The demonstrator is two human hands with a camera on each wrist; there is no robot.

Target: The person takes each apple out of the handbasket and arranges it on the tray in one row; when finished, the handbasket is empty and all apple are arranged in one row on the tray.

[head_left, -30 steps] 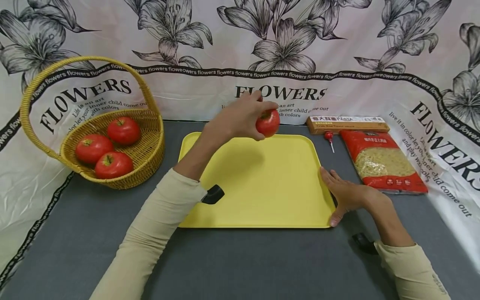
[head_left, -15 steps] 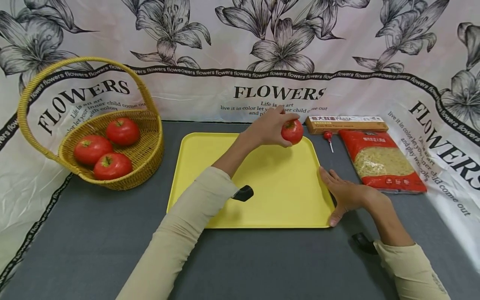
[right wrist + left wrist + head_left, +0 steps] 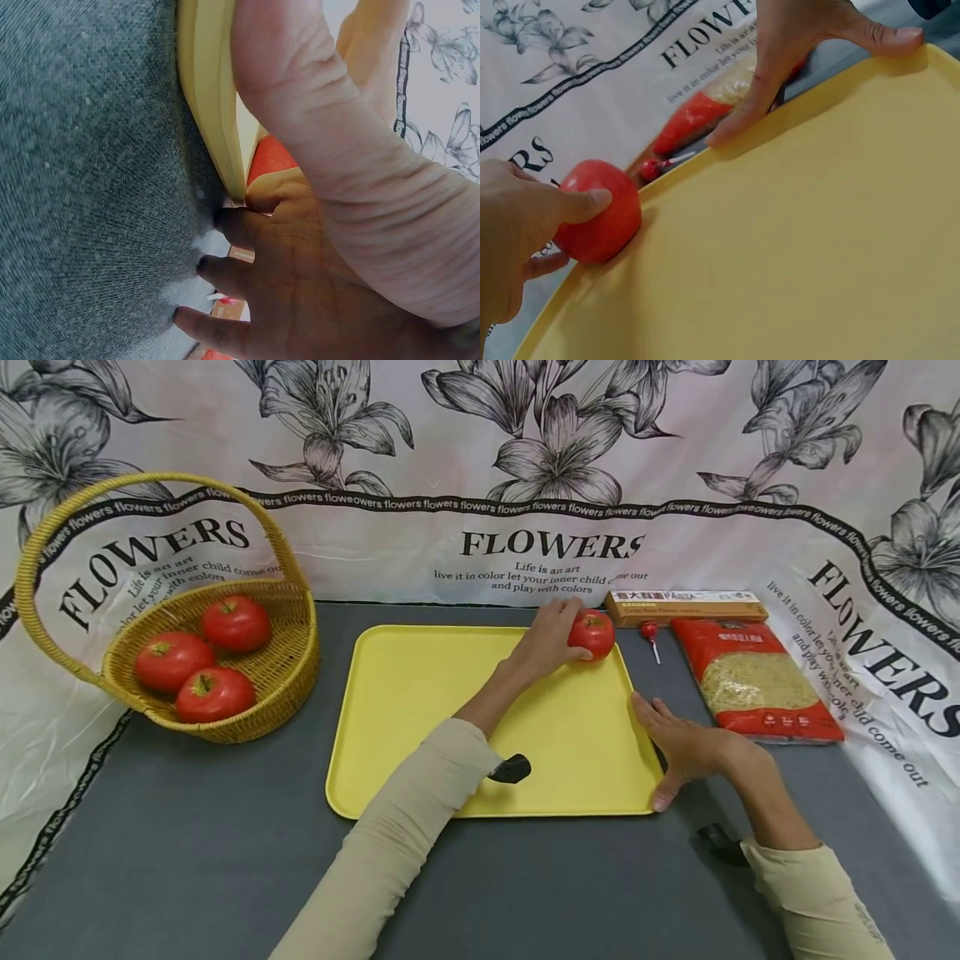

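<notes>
At the far right corner of the yellow tray (image 3: pixel 412 718), my left hand (image 3: pixel 551 639) holds a red tomato (image 3: pixel 595 637). In the left wrist view its thumb lies across the side of the tomato (image 3: pixel 604 225), whose base looks to be on or just above the tray. My right hand (image 3: pixel 686 747) rests against the tray's right edge with its fingers spread. The right wrist view has the thumb and index finger touching the tray rim (image 3: pixel 210 97), while the other fingertips meet the grey cloth.
A yellow wicker basket (image 3: pixel 288 693) with 3 tomatoes (image 3: pixel 217 695) stands left of the tray. On the right lie a red pasta bag (image 3: pixel 761 685), a long orange-brown box (image 3: pixel 686 607) and a red lollipop (image 3: pixel 650 632). A flower-printed sheet (image 3: pixel 375 543) hangs behind.
The left hand has carried the tomato rightward across the tray and lowered it to the far right corner. The right hand has stayed at the tray's edge.
</notes>
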